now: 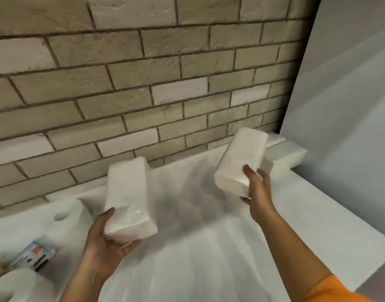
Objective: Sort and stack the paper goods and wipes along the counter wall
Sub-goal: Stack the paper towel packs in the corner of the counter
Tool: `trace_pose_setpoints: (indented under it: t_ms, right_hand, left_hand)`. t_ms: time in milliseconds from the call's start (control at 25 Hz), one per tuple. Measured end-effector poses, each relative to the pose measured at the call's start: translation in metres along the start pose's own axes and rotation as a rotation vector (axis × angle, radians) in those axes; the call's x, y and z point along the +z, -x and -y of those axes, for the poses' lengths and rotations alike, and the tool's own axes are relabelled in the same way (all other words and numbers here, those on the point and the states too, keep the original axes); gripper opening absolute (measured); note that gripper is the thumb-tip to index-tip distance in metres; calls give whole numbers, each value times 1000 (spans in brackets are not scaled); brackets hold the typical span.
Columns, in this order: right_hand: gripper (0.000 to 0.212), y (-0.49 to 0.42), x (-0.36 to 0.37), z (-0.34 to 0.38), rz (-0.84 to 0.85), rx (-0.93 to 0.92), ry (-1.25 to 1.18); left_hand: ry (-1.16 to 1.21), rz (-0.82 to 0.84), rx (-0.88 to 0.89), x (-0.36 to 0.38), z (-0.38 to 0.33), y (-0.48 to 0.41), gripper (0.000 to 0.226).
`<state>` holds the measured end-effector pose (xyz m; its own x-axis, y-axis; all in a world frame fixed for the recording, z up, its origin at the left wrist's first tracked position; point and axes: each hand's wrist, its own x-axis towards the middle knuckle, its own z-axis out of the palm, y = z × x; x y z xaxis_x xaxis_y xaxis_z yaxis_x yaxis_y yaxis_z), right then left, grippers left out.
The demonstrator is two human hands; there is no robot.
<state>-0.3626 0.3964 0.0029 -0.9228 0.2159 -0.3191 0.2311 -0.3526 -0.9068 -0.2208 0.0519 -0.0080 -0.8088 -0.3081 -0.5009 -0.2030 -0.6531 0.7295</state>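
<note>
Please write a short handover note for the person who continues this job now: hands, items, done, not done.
Left hand holds a white napkin pack above the counter.
Right hand holds a second white pack, tilted, near the brick wall.
Paper rolls and a blue wipes pack wait at far left.
Done: nothing visibly stacked yet.
Left: set both packs along the wall, then sort the rest.
</note>
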Motion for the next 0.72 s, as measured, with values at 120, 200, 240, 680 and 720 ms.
trace_pose_setpoints:
  t_ms: [120,200,240,680,720]
  right_hand:
    - [76,-71,-41,56,-106,-27,-72]
    - [82,-119,-66,82,-125,-7,-96]
    - [86,-140,-77,92,-123,11,-98]
    - [95,-236,-117,113,-113,154,-96]
    - [96,-237,-117,111,-108,164,-102]
  left_hand:
    - [-121,30,-70,75,14,-18,42]
    - [-178,51,-98,128,26,-33,48]
    - [-217,66,-109,154,31,-42,54]
    - [-455,205,-173,378,77,-108,42]
    - [-475,201,-154,389,79,-113,43]
